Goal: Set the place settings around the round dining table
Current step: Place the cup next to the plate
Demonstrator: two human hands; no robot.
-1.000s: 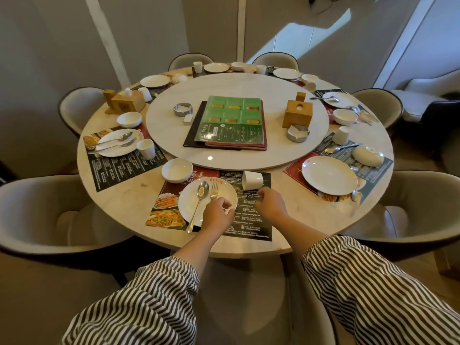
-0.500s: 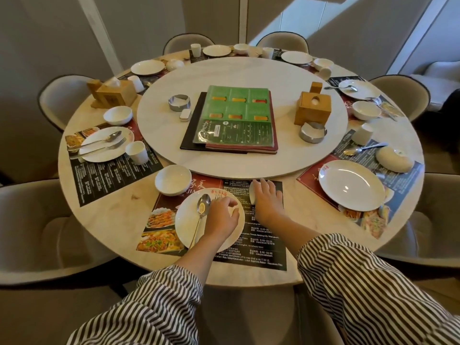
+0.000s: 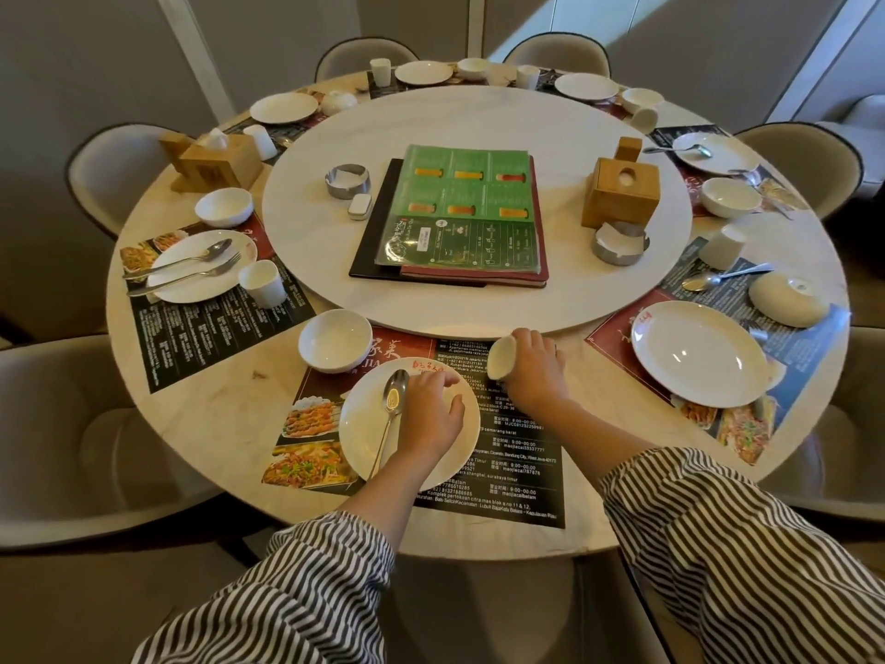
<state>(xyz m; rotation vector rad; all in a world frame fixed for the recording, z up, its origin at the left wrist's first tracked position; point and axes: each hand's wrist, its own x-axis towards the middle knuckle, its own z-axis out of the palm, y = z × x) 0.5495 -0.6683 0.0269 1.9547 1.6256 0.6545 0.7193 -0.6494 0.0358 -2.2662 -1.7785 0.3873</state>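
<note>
Here the right hand [image 3: 531, 371] grips the tilted cup [image 3: 503, 359]; the left hand [image 3: 431, 414], seemingly half-curled, covers the plate [image 3: 364, 433].

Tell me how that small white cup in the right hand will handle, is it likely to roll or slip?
The cup looks like glazed ceramic, so probably slick and breakable. It has no visible handle and round sides, and the right hand holds it tipped sideways, so set down like that it would likely roll. Upright, it should stand steady.

Round beige marble dining table [image 3: 230, 424]; paler off-white marble turntable [image 3: 479, 127]. Plain white round plate [image 3: 364, 438], white bowl [image 3: 335, 347], silver steel spoon [image 3: 395, 400]. Glossy green menu [image 3: 464, 218]; black-and-red printed placemat [image 3: 507, 472]. Black-and-white striped sleeves [image 3: 747, 558].
</note>
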